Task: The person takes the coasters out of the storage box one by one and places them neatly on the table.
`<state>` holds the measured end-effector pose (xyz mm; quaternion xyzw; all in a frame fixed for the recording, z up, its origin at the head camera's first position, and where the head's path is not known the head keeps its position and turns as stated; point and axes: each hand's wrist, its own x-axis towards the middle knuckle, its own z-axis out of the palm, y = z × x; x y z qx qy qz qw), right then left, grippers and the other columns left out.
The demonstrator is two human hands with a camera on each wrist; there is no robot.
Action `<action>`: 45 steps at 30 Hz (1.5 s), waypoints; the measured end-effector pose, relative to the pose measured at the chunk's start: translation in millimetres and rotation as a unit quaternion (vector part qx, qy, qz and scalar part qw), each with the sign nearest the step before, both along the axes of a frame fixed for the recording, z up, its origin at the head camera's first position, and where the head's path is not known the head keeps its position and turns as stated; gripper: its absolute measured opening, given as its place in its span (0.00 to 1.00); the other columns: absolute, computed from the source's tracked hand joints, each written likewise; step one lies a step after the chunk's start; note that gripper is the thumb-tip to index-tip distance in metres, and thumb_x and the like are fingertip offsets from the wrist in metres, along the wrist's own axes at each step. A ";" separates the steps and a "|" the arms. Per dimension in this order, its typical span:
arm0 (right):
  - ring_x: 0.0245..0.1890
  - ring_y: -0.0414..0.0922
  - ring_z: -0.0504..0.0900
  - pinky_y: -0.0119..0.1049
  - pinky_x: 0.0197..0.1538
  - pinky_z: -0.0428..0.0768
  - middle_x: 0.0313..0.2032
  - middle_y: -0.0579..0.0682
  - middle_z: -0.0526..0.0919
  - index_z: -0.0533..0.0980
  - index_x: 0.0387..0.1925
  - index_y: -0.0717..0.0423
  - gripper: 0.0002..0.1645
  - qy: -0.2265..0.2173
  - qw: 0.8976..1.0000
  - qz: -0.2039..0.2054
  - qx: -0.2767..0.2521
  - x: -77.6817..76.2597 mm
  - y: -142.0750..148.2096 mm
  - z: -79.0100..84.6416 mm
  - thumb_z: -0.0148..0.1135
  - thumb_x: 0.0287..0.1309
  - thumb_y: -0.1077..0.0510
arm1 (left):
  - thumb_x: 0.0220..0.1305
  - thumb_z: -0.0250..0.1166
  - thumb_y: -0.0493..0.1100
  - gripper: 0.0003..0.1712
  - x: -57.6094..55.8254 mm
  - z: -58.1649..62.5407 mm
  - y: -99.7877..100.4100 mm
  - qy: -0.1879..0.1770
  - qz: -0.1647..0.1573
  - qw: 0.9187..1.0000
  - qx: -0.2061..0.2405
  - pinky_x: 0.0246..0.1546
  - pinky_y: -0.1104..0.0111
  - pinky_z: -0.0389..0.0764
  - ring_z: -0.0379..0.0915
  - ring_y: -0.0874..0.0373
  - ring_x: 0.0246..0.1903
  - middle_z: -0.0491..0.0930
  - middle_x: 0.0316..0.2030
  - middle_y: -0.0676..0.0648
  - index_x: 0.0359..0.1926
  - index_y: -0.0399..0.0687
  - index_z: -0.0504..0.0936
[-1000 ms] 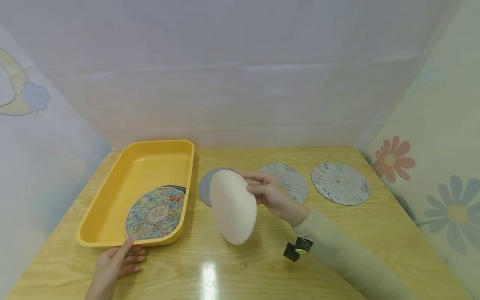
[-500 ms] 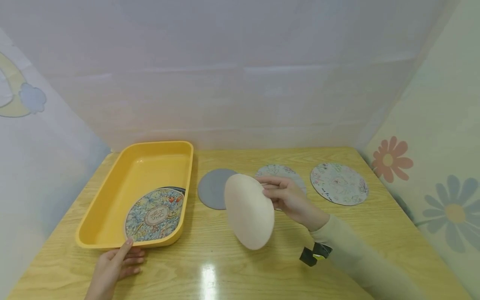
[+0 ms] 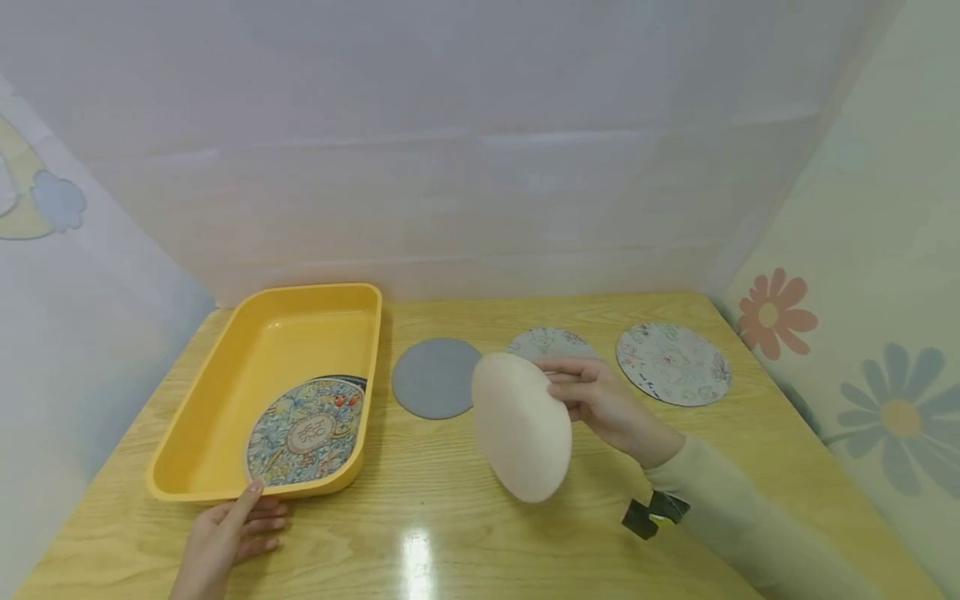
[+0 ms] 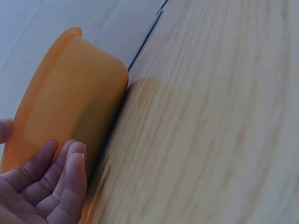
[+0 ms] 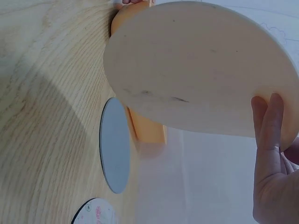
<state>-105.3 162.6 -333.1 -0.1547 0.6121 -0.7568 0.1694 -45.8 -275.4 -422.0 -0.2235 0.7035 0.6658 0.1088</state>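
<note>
My right hand (image 3: pixel 607 408) holds a round cream-coloured pad (image 3: pixel 517 433) by its edge, tilted steeply above the table. Its broad plain face, with a few dark smudges, fills much of the right wrist view, where two fingers press flat on it. On the left, my left hand (image 3: pixel 228 533) grips the near rim of a yellow tray (image 3: pixel 318 333). The thumb lies over the rim and the fingers curl against the outer wall (image 4: pixel 88 88). Inside the tray rests a round patterned pad (image 3: pixel 292 450), partly covering a dark one.
A plain grey round pad (image 3: pixel 437 379) lies right of the tray. Two round pads with coloured drawings follow: one (image 3: pixel 551 342) partly hidden by my right hand, another (image 3: pixel 675 367) near the wooden table's (image 3: pixel 420 483) right edge. Pale cloth walls (image 3: pixel 420 192) stand behind and at the sides.
My right hand has carried the cream pad to the right and slightly nearer, uncovering the grey pad. The left hand keeps its hold on the tray rim.
</note>
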 end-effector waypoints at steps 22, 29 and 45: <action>0.34 0.42 0.83 0.32 0.36 0.83 0.37 0.47 0.84 0.78 0.45 0.49 0.20 -0.004 0.998 -0.047 -0.037 16.2 47.9 -11.1 0.46 0.62 0.71 | 0.65 0.51 0.59 0.31 -1.9 -0.1 0.8 -0.001 -0.003 1.000 -0.002 0.33 0.63 0.83 0.80 0.58 0.29 0.82 0.29 0.49 0.39 0.31 0.80; 0.35 0.42 0.83 0.32 0.36 0.83 0.38 0.48 0.83 0.78 0.46 0.50 0.22 0.007 0.997 -0.055 -0.044 19.5 65.3 -10.9 0.43 0.63 0.72 | 0.65 0.51 0.58 0.31 -1.8 -1.3 1.1 0.005 -0.003 1.000 -0.001 0.33 0.63 0.83 0.80 0.58 0.29 0.82 0.29 0.50 0.38 0.32 0.81; 0.37 0.40 0.82 0.32 0.36 0.83 0.39 0.47 0.83 0.79 0.46 0.49 0.22 -0.012 0.995 -0.085 -0.049 31.1 89.2 -16.5 0.44 0.64 0.72 | 0.66 0.50 0.59 0.31 -0.7 -2.2 -1.7 0.007 -0.002 1.000 0.002 0.33 0.63 0.83 0.80 0.58 0.29 0.83 0.28 0.50 0.37 0.32 0.81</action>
